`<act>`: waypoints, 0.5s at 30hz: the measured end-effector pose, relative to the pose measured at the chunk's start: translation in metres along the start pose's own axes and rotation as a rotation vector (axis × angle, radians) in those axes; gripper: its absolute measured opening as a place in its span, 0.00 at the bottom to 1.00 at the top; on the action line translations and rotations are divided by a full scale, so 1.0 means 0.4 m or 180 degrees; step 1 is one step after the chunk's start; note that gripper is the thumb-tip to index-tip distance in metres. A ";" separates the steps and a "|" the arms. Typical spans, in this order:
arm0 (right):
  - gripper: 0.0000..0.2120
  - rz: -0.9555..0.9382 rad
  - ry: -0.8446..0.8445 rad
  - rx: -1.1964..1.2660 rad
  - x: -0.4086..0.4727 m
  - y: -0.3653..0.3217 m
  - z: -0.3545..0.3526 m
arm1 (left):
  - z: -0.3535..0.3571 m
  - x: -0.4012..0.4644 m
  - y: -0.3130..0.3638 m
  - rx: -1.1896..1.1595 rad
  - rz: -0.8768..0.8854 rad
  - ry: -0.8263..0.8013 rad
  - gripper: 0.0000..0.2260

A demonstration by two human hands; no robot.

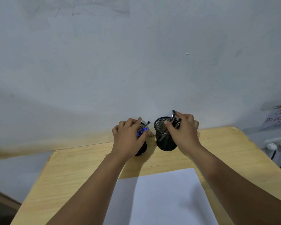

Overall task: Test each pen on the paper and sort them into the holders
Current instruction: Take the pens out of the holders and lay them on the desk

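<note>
While both hands reach the cups | black pen [173,115] is pinched by right hand [181,129], standing up in right cup [165,140] | blue pen [142,131] is gripped by left hand [128,137] at left cup [142,149] | paper [165,200] lies nearer, below.

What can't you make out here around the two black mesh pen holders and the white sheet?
- Left black mesh pen holder: head view, mostly hidden by left hand.
- Pen count in right black mesh pen holder: covered by right hand.
- White paper sheet: near end cut by bottom edge.
- Handwritten wall notice: cut by right edge, blurred.
</note>
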State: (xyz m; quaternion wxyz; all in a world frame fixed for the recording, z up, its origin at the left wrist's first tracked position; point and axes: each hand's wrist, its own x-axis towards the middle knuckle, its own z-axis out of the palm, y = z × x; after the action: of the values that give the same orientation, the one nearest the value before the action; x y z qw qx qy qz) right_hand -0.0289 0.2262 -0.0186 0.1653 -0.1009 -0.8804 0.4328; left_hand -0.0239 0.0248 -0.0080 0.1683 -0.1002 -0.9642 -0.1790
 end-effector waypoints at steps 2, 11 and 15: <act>0.24 0.0163 0.0161 0.0191 0.006 -0.009 0.009 | 0.004 -0.001 0.004 -0.0182 -0.0102 0.0001 0.22; 0.18 0.0936 0.0446 0.0688 0.034 -0.011 0.048 | 0.023 -0.005 0.013 -0.0562 -0.0281 0.0312 0.08; 0.18 0.1063 0.0485 0.1108 0.026 -0.011 0.049 | 0.025 -0.008 0.019 -0.0533 -0.0284 0.0335 0.07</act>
State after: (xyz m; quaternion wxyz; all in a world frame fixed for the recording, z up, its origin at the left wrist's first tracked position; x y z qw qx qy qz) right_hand -0.0461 0.2124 -0.0242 0.1723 -0.2474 -0.7488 0.5903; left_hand -0.0217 0.0350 -0.0155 0.2015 -0.0613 -0.9392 -0.2712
